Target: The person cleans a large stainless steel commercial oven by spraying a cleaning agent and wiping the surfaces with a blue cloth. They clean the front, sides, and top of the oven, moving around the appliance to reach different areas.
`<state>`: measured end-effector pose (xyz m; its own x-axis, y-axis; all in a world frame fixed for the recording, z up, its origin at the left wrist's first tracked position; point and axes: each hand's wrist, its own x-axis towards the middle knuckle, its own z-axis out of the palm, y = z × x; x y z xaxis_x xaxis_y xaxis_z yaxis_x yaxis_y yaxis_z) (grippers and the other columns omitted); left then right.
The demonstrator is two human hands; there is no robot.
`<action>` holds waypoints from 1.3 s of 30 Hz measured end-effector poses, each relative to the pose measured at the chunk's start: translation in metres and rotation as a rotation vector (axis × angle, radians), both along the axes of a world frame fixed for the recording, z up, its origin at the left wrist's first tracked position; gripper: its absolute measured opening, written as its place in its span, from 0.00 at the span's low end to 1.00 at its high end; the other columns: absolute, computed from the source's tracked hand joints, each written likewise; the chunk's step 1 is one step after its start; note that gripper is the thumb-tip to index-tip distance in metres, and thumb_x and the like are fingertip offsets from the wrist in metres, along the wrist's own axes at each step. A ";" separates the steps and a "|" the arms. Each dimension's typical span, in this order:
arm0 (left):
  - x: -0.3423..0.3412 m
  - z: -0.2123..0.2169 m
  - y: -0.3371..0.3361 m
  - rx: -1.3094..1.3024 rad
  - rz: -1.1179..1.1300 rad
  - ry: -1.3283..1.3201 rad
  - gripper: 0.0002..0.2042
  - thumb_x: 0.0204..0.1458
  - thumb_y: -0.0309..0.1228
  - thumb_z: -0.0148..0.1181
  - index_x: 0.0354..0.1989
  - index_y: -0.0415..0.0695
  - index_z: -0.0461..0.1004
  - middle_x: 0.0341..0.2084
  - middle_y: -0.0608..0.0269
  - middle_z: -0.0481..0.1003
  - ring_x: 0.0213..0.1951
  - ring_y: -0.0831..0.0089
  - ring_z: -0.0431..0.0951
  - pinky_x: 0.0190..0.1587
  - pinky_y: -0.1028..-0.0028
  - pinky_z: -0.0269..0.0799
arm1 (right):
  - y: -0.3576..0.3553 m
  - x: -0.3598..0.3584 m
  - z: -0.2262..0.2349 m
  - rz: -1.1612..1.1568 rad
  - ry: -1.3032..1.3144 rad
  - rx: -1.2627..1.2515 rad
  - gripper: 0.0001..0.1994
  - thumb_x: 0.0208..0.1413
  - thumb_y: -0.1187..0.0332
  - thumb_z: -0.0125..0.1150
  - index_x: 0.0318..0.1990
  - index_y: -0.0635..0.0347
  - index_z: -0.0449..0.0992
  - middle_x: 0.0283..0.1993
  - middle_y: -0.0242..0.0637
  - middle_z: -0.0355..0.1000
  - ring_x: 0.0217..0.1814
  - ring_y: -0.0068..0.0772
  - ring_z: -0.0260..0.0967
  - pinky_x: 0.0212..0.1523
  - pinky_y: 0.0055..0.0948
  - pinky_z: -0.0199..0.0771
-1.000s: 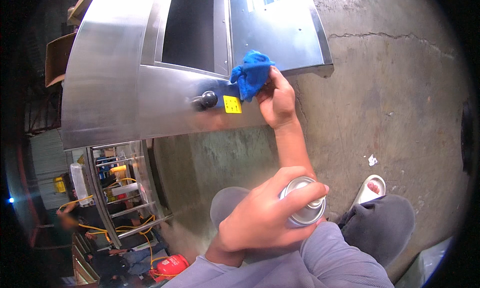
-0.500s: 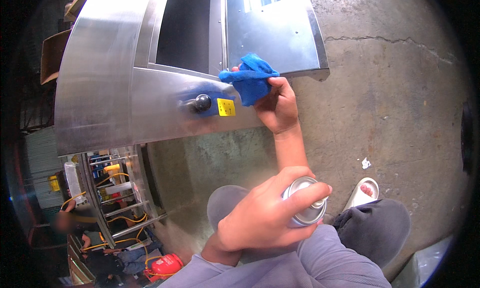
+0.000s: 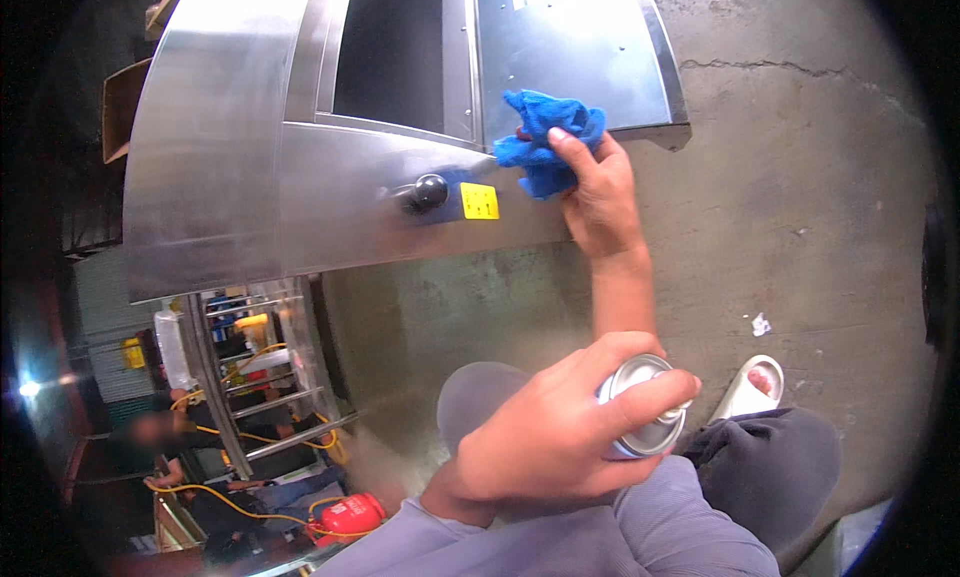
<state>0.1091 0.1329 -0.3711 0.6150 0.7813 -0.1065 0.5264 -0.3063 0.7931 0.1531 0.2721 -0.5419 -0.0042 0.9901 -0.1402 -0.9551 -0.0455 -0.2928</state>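
My right hand (image 3: pixel 600 202) grips a crumpled blue cloth (image 3: pixel 545 137) and presses it against the stainless steel panel (image 3: pixel 220 167), just right of a yellow sticker (image 3: pixel 479 201) and a black knob (image 3: pixel 428 191). My left hand (image 3: pixel 545 442) is closed around a silver spray can (image 3: pixel 642 407) held low near my grey-clad knees, index finger lying across the can's top. The right forearm passes behind the can.
The steel appliance has a dark window opening (image 3: pixel 395 52) and stands on a cracked concrete floor (image 3: pixel 800 227). A foot in a white sandal (image 3: pixel 750 387) is at the right. A shiny lower surface (image 3: pixel 250 397) mirrors racks, yellow cable and a red object. A cardboard box (image 3: pixel 118 107) sits left.
My right hand has slid the blue cloth a little to the left and up along the panel's edge. The left hand keeps the can in about the same place.
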 end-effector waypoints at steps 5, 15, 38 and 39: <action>0.001 -0.001 -0.004 -0.015 0.054 0.035 0.28 0.40 0.29 0.77 0.55 0.50 0.79 0.52 0.49 0.73 0.47 0.52 0.80 0.47 0.62 0.79 | 0.004 0.010 0.001 0.003 -0.383 -0.042 0.12 0.68 0.65 0.60 0.46 0.64 0.84 0.54 0.41 0.77 0.52 0.29 0.74 0.53 0.29 0.73; -0.006 -0.001 0.015 -0.022 0.188 0.132 0.30 0.36 0.28 0.86 0.51 0.48 0.77 0.54 0.40 0.76 0.48 0.54 0.83 0.48 0.64 0.81 | 0.013 -0.001 0.023 -0.185 -1.343 -0.016 0.12 0.63 0.62 0.64 0.46 0.58 0.85 0.55 0.42 0.74 0.58 0.39 0.67 0.60 0.38 0.64; -0.021 -0.024 0.035 0.199 0.506 -0.192 0.35 0.32 0.27 0.86 0.53 0.51 0.75 0.53 0.34 0.75 0.48 0.52 0.82 0.45 0.64 0.82 | 0.055 -0.031 0.016 0.190 -0.683 0.618 0.11 0.60 0.64 0.65 0.35 0.65 0.82 0.48 0.41 0.68 0.54 0.41 0.65 0.58 0.36 0.65; -0.021 -0.023 0.035 0.212 0.492 -0.178 0.35 0.33 0.27 0.86 0.53 0.51 0.74 0.53 0.34 0.75 0.47 0.52 0.82 0.45 0.63 0.82 | 0.053 -0.031 0.012 0.224 -0.684 0.566 0.12 0.60 0.63 0.65 0.34 0.65 0.82 0.47 0.41 0.68 0.54 0.41 0.64 0.58 0.36 0.65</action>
